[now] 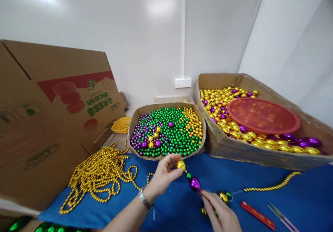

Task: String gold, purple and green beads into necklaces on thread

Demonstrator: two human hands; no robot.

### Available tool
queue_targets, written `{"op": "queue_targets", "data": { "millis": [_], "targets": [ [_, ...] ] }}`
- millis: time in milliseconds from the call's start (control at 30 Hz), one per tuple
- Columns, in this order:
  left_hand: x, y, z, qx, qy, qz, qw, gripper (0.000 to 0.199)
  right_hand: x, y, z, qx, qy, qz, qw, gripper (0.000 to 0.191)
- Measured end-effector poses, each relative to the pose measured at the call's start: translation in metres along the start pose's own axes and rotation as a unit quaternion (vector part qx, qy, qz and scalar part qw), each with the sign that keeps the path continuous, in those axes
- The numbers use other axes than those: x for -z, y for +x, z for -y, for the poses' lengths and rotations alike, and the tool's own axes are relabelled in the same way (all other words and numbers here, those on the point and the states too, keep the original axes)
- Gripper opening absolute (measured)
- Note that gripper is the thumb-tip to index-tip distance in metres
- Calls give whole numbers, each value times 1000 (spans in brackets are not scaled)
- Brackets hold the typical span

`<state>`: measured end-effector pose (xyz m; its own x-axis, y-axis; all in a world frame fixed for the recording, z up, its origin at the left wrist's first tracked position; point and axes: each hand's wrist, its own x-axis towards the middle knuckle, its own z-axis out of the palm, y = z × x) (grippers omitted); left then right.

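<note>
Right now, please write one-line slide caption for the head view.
Left hand pinching a gold bead, right hand near a purple bead, before bead-filled cardboard boxes.

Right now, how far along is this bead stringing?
It looks partway. Done: a gold bead, a small green bead and a large purple bead sit in line. In hand: the left hand pinches the gold bead, the right hand the purple bead's lower end. Left: probably more stringing, as loose beads lie in the smaller box and larger box; how many are needed, I cannot tell.
</note>
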<state>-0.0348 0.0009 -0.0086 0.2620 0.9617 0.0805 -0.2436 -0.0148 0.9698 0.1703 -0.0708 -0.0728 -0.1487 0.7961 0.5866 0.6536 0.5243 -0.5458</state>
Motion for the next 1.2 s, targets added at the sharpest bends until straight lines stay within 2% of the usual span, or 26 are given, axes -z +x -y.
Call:
{"op": "queue_targets", "data": {
  "millis": [167, 300, 433, 500, 567, 700, 733, 800, 867, 933, 1000, 1100, 1167, 1200],
  "targets": [
    [0, -2, -5, 4, 20, -4, 1000, 44, 1, -2, 1, -15, -10, -25, 1000, 28],
    [0, -3, -6, -2, 52, -12, 999, 41, -2, -8, -2, -57, -12, -56, 997, 27],
    [-3, -3, -9, 10, 6, -21, 1000, 41, -8, -15, -7, -124, 3, -40, 991, 28],
    [-4, -3, -11, 12, 5, -32, 999, 40, -9, -15, -7, -134, 5, -43, 990, 29],
    [-4, -3, -14, 17, 12, -33, 999, 40, -8, -13, -5, -116, -2, -53, 992, 27],
    [-2, -3, -12, 30, 52, -15, 998, 40, -6, -5, 1, 1, -30, -107, 994, 22],
    [-2, -3, -9, 31, 64, -12, 997, 41, -6, -4, 1, 12, -27, -112, 993, 22],
    [-1, -4, -5, 34, 60, -8, 998, 43, -8, -4, 1, -22, 5, -86, 996, 24],
    [-2, -5, -1, 32, 41, -14, 999, 45, -12, -6, 0, -103, 70, -35, 992, 27],
    [-3, -8, -1, 17, 47, -20, 999, 44, -18, -8, -2, -191, 164, 18, 968, 30],
    [-4, -9, -5, 4, 61, 1, 998, 43, -23, -10, -3, -261, 270, 42, 926, 35],
    [3, -2, -16, -6, 84, 54, 995, 37, -27, -11, -4, -322, 385, 18, 865, 41],
    [15, 13, -23, -44, 180, 33, 982, 33, -26, -10, -5, -345, 418, -10, 841, 44],
    [24, 23, -25, -69, 276, 8, 959, 32, -25, -9, -5, -354, 427, -16, 832, 44]
  ]
}}
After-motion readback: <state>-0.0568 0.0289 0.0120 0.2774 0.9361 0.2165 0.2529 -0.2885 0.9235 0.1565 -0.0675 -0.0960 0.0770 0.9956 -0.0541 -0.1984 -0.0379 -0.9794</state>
